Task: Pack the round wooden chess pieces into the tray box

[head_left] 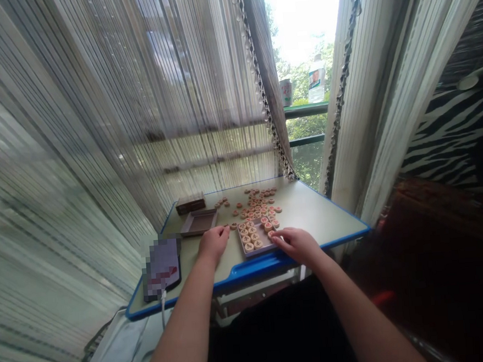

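A shallow open box (263, 250) sits near the front edge of the table, with round wooden xiangqi pieces (247, 238) in rows on its left side and a few more on its right. My right hand (298, 244) reaches over the box's right wall, fingertips pinched on a xiangqi piece (271, 234) there. To the left of the box, my left hand (213, 243) is closed, its fingertips at a xiangqi piece (227, 226) on the table; the fingers partly hide it. Many loose pieces (257, 204) lie scattered behind the box.
An empty box lid or tray (199, 231) lies at the left, with a dark closed box (190, 203) behind it. A blurred-out phone or tablet (161, 268) with a white cable (163, 308) rests at the left edge. Curtains (202, 95) hang behind; a bottle (316, 79) and can (286, 92) stand by the window.
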Action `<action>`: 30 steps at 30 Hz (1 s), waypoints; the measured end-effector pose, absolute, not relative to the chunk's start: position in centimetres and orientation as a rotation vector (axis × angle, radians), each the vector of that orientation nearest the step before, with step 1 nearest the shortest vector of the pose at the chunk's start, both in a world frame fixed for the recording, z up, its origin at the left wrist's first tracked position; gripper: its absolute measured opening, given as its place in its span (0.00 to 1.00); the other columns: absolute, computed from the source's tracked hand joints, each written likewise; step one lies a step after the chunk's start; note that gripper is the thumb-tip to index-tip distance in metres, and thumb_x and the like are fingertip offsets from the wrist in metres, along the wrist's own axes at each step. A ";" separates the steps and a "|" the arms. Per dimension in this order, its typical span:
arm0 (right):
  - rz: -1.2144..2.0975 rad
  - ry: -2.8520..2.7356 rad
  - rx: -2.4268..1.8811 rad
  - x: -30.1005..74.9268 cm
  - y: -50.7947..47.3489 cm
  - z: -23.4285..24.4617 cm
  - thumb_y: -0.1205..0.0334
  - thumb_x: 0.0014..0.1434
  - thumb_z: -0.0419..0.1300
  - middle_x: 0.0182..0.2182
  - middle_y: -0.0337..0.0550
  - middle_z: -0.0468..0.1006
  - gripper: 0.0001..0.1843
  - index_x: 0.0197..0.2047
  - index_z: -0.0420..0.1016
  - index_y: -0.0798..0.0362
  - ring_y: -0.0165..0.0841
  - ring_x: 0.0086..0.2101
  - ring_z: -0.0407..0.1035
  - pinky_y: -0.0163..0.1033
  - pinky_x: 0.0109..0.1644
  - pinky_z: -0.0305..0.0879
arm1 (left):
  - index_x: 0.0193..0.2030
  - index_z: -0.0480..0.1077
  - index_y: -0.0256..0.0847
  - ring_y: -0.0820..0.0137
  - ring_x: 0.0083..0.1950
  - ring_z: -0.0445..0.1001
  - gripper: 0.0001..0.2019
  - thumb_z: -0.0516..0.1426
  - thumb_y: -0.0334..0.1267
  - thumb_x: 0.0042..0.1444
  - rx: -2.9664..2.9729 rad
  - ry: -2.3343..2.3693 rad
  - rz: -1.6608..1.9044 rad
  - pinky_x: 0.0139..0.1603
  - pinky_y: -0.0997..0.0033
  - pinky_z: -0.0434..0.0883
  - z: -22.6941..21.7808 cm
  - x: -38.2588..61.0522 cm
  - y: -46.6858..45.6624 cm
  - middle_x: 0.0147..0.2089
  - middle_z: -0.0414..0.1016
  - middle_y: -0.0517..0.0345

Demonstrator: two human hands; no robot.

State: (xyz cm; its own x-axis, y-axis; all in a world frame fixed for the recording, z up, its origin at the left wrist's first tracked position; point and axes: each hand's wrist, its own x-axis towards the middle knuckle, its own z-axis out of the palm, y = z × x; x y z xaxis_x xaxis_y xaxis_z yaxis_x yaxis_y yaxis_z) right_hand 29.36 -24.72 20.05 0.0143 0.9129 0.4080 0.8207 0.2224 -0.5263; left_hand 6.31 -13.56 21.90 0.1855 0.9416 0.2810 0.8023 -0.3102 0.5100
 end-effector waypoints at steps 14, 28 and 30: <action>0.214 -1.784 -1.632 29.2 -24.6 20.5 0.48 0.58 0.50 0.32 0.41 0.79 0.20 0.42 0.78 0.48 0.32 0.30 0.69 0.35 0.35 0.61 | 0.22 0.68 0.39 0.71 0.26 0.66 0.18 0.48 0.47 0.55 2.208 1.660 0.827 0.27 0.73 0.54 22.0 6.1 -13.7 0.22 0.71 0.56; 0.259 -1.695 -1.589 29.4 -24.5 19.9 0.48 0.56 0.52 0.27 0.42 0.78 0.20 0.38 0.79 0.51 0.32 0.27 0.68 0.35 0.33 0.61 | 0.22 0.68 0.38 0.72 0.25 0.64 0.19 0.48 0.47 0.55 2.228 1.606 0.868 0.26 0.73 0.52 21.4 5.9 -13.6 0.21 0.69 0.58; 0.294 -1.679 -1.559 29.6 -24.3 19.8 0.47 0.56 0.52 0.26 0.42 0.78 0.21 0.38 0.79 0.53 0.32 0.26 0.68 0.35 0.33 0.61 | 0.22 0.67 0.38 0.72 0.24 0.64 0.19 0.47 0.48 0.55 2.226 1.583 0.871 0.26 0.74 0.52 21.2 5.9 -13.5 0.20 0.68 0.58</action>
